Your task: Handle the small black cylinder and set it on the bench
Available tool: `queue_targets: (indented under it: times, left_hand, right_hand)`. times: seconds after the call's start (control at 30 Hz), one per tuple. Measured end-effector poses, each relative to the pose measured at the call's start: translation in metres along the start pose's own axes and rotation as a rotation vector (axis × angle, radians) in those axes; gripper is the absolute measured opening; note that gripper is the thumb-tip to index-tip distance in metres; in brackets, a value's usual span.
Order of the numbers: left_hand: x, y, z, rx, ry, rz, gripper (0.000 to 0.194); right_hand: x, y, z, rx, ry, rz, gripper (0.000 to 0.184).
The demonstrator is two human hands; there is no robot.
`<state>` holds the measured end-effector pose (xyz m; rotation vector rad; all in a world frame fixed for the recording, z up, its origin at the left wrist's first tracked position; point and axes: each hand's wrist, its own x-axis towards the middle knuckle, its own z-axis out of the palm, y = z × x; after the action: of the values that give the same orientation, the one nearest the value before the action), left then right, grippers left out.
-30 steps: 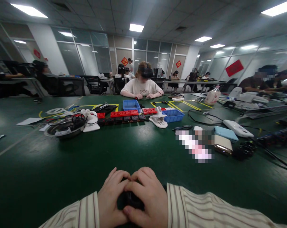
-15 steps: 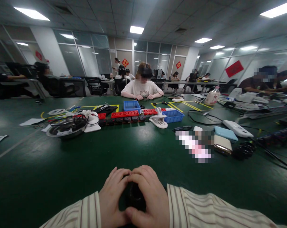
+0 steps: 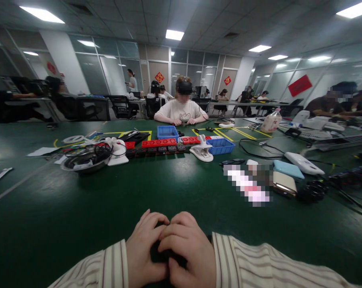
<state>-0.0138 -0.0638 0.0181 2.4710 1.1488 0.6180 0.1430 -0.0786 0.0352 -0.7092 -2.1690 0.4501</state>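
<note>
My left hand (image 3: pixel 145 248) and my right hand (image 3: pixel 191 248) meet at the near edge of the table, fingertips touching at the top. Both are curled around a black, rounded object (image 3: pixel 177 256), only bits of which show in the dark gap between them. Its kind cannot be made out, since the fingers cover most of it. The right fingers lie across its top, with the thumb bent in on the near side. My left fingers curve along its other side.
Across the green table (image 3: pixel 133 192) run red and black socket strips (image 3: pixel 158 143), near a white clip (image 3: pixel 201 150) and blue bins (image 3: pixel 219 145). A metal bowl (image 3: pixel 86 166) of cables stands left. Right lie a power bank (image 3: pixel 284 184) and black coil (image 3: pixel 313 191). A person (image 3: pixel 182 108) sits opposite.
My right fingers have shifted over the black object and curled in more, so less of it shows. My left hand has barely moved. The view has turned slightly.
</note>
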Motion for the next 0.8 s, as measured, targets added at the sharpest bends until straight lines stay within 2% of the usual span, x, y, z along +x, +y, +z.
queue_targets:
  times: [0.1,0.17,0.27,0.4,0.47,0.53,0.67,0.8]
  left_hand:
    - [0.0,-0.001,-0.002,-0.018,-0.046,0.005,0.022]
    - [-0.001,-0.002,-0.001,-0.015,-0.047,0.011,0.03]
    - [-0.005,-0.004,0.004,0.011,0.017,0.031,0.049]
    - [-0.009,-0.004,0.011,0.067,0.111,0.059,0.053]
    - [-0.008,-0.002,0.012,0.089,0.119,0.056,0.051]
    - [-0.007,-0.001,0.011,0.103,0.098,0.037,0.046]
    - [-0.004,-0.001,0.008,0.095,0.038,0.002,0.033]
    - [-0.002,-0.002,0.006,0.068,0.021,0.006,0.03]
  right_hand:
    - [0.0,-0.001,-0.001,-0.022,-0.051,-0.049,0.018]
    - [-0.001,-0.001,-0.001,-0.034,-0.061,-0.06,0.018]
    - [-0.003,-0.003,0.001,-0.012,-0.035,-0.058,0.021]
    - [-0.004,-0.007,0.006,0.011,0.087,0.054,0.029]
    - [-0.005,-0.006,0.008,0.009,0.141,0.134,0.039]
    - [-0.006,-0.004,0.01,-0.017,0.139,0.199,0.045]
    - [-0.007,0.0,0.009,-0.093,0.067,0.23,0.031]
    - [-0.005,0.002,0.007,-0.059,0.04,0.148,0.014]
